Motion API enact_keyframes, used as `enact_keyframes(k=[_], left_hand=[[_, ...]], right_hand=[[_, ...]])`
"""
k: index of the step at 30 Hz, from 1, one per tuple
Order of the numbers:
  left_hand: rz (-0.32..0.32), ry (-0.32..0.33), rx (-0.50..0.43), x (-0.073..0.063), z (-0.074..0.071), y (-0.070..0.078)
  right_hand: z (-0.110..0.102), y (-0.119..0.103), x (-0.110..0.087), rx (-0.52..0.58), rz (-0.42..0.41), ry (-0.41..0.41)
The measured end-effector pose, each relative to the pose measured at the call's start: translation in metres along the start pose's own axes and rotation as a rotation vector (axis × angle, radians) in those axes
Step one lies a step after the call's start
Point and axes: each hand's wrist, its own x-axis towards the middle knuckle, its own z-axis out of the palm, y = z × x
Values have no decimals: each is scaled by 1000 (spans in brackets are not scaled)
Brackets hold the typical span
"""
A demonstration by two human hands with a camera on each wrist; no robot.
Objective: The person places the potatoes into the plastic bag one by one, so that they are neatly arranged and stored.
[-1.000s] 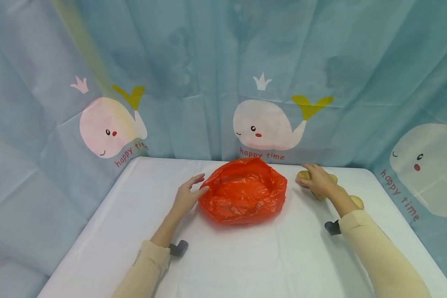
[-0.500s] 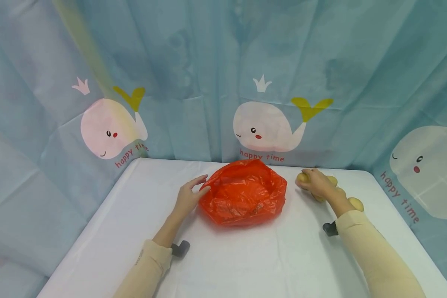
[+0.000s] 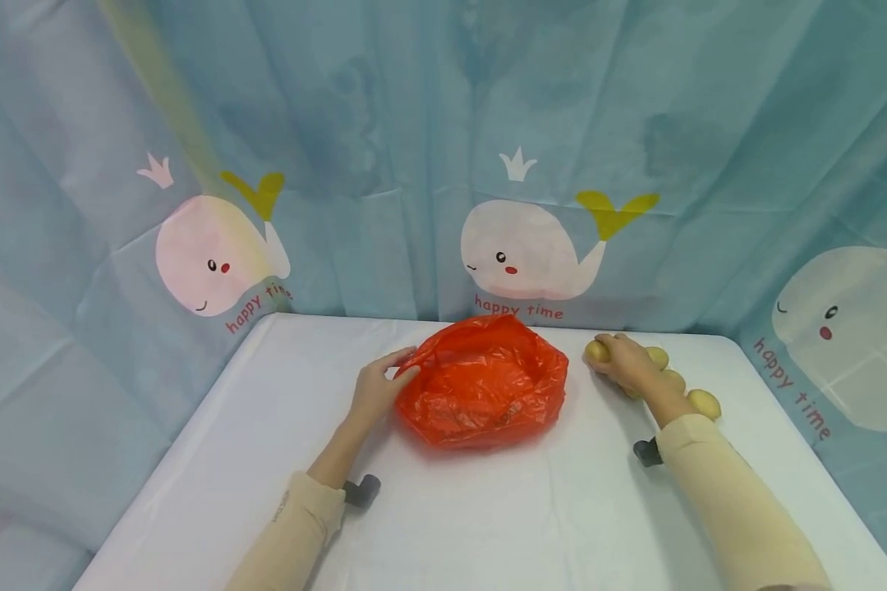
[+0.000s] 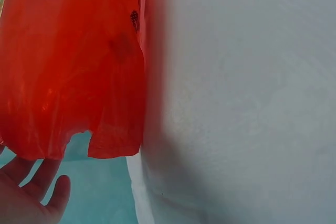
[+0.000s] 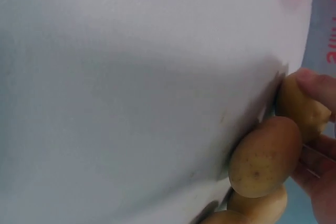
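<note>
A red plastic bag (image 3: 480, 398) sits on the white table with its mouth spread. My left hand (image 3: 375, 392) is at the bag's left rim. In the left wrist view, its fingers (image 4: 44, 177) reach behind the bag's edge, while the thumb stands apart. To the right of the bag, my right hand (image 3: 634, 366) holds a potato (image 3: 597, 352) between thumb and fingers. The right wrist view shows this potato (image 5: 299, 106) at the thumb, with another potato (image 5: 266, 157) just beside it. Part of the right hand lies outside that view.
More potatoes lie around and behind the right hand, among them one potato (image 3: 704, 404) near the right forearm. A blue curtain (image 3: 384, 164) printed with whales hangs along the back and sides of the white table (image 3: 473, 525).
My right hand's fingers have closed in around the leftmost potato, and the right forearm has shifted slightly left. The left hand has edged a little right against the bag's rim.
</note>
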Motion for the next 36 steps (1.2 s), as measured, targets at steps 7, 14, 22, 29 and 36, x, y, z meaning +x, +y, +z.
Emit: enact_keyframes(k=[7, 14, 22, 29, 36], left_hand=[[24, 18, 26, 2, 3, 3], [31, 51, 84, 3, 7, 0], [27, 95, 128, 5, 9, 2], [-5, 89, 114, 3, 10, 4], [25, 111, 107, 1, 11, 6]], right_hand=[[0, 1, 3, 20, -2, 13], [1, -3, 3, 26, 9, 14], [1, 0, 4, 7, 2, 18], [0, 1, 4, 24, 23, -5], [0, 5, 5, 45, 20, 1]])
